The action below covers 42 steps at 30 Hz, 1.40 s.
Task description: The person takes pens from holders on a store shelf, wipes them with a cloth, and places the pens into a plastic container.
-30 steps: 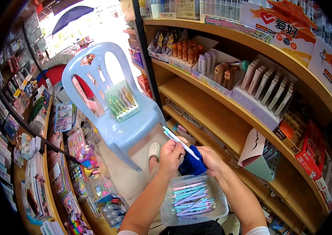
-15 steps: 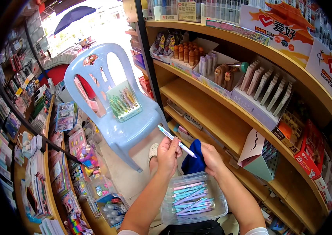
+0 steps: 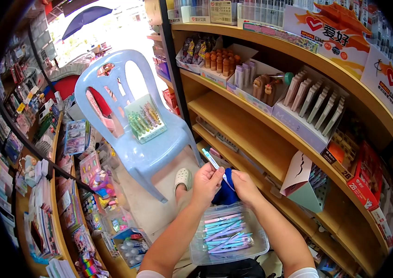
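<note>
Between the thumb and fingers of my left hand is a slim white and light-blue pen, tilted with its blue end up and away. My right hand grips a dark blue cloth, which is folded around the lower end of the pen, so that end is hidden. The two hands are close together. Just below them, a clear plastic box holds many pens in pink, lilac and turquoise, lying in a loose pile.
A light-blue plastic chair stands ahead, bearing a display box of pens. On the right, a wooden shelf carries boxed stationery and a tilted pen box. Crowded shelves line the left. A foot in a white clog shows below.
My hands have come together, and the cloth now wraps the pen's lower end, which was bare before. The pen has shifted right and stands steeper.
</note>
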{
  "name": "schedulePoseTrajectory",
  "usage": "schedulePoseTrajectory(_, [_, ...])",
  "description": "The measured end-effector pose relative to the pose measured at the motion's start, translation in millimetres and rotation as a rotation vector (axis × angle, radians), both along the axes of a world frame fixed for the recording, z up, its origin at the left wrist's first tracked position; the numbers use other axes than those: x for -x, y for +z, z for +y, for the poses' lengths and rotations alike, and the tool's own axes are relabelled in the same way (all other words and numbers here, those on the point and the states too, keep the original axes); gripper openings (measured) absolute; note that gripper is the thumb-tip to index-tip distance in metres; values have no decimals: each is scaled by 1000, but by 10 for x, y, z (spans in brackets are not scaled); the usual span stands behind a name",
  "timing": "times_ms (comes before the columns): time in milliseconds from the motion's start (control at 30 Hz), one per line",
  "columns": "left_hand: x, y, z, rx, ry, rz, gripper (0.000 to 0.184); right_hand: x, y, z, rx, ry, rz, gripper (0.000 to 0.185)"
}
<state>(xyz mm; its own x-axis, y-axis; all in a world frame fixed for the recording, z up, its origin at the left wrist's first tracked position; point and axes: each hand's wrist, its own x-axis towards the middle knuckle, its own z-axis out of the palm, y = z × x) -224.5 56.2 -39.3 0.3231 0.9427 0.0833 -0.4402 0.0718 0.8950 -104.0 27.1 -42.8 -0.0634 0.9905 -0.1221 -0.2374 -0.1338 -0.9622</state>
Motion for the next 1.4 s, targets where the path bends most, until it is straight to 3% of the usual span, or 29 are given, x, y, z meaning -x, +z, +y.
schedulePoseTrajectory(200, [48,-70,13,-26,-17,-28,17,-46,-81,79,220,-68,156,22])
schedulePoseTrajectory(400, [75,-81,39,-24,6,-95,19,-65,22,36,195,-33,259,20])
schedulePoseTrajectory(600, [84,-74,57,-9,53,-60,17,27,60,-28,37,114,64,24])
schedulePoseTrajectory(867, [16,-76,-24,-269,-58,121,19,-45,-189,69,78,25,-158,24])
schedulePoseTrajectory(1000, [67,-42,-60,-173,-129,58,22,-31,-147,66,141,-39,-252,24])
schedulePoseTrajectory(1100, [60,-91,-20,-171,-115,18,23,-18,-83,68,190,-92,37,23])
schedulePoseTrajectory(1400, [65,-98,32,-108,34,-22,21,-40,25,12,134,-66,133,21])
